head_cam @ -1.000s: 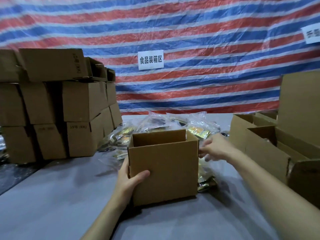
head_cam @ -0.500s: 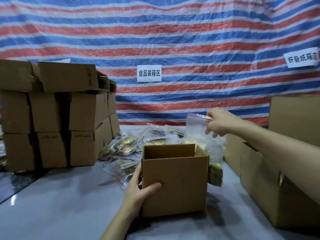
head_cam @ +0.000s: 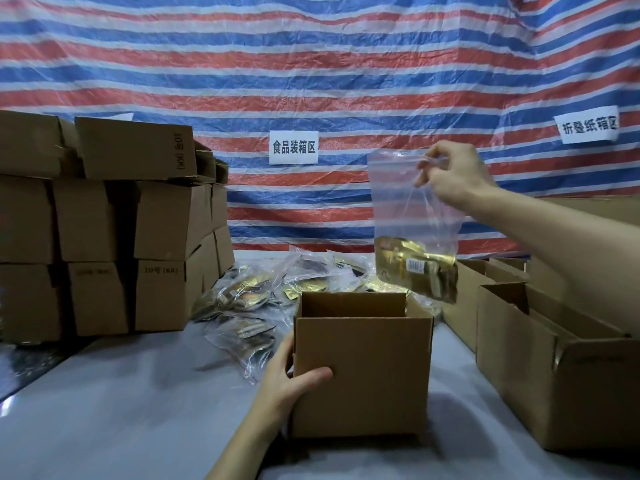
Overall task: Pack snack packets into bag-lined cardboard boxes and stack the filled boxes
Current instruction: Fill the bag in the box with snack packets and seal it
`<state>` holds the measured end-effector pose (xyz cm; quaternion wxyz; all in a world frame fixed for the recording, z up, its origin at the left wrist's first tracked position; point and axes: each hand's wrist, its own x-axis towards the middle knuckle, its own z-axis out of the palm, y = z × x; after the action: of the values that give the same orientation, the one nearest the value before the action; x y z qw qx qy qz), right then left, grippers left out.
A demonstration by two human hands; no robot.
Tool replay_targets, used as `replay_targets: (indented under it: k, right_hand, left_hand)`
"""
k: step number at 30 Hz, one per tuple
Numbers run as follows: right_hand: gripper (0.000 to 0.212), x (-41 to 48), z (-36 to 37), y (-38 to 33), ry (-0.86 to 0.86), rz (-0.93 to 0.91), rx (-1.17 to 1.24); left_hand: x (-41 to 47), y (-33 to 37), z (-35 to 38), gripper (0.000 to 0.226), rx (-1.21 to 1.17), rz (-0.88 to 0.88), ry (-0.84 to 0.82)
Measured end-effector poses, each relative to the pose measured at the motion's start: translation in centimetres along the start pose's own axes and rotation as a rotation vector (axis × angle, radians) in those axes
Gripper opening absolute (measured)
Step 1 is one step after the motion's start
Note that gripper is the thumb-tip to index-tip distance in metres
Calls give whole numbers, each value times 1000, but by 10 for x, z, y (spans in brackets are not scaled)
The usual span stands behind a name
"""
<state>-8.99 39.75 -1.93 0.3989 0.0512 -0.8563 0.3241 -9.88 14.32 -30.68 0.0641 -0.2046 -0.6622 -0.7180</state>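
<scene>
Loading step: my left hand [head_cam: 294,382] grips the open box [head_cam: 363,372] at its near-left corner. My right hand [head_cam: 450,174] pinches the top of the clear bag [head_cam: 412,209] of gold packets [head_cam: 415,268], which hangs above the box's right rim. Next, I'd centre it and lower it inside.

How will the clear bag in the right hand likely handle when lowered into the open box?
Probably floppy: the clear bag hangs limp, pinched by the right hand. Likely bottom-heavy: the gold packets sag at its base. It may swing or catch the cardboard box rim.
</scene>
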Motion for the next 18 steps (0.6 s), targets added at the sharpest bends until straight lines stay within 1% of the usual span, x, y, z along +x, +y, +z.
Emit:
replay_targets:
  k: [5, 10, 12, 18]
  right_hand:
    - [14, 4, -1, -11, 155, -36, 162]
    - [15, 3, 6, -27, 231, -88, 256]
    - [16, 2, 10, -33, 243, -87, 262]
    - [19, -5, 27, -44, 208, -113, 237]
  left_hand:
    - [0, -1, 0, 82, 7, -10, -11]
    - [0, -1, 1, 84, 5, -18, -21]
    - [0, -2, 0, 85, -4, -24, -29]
    - [0, -1, -3, 79, -16, -23, -68]
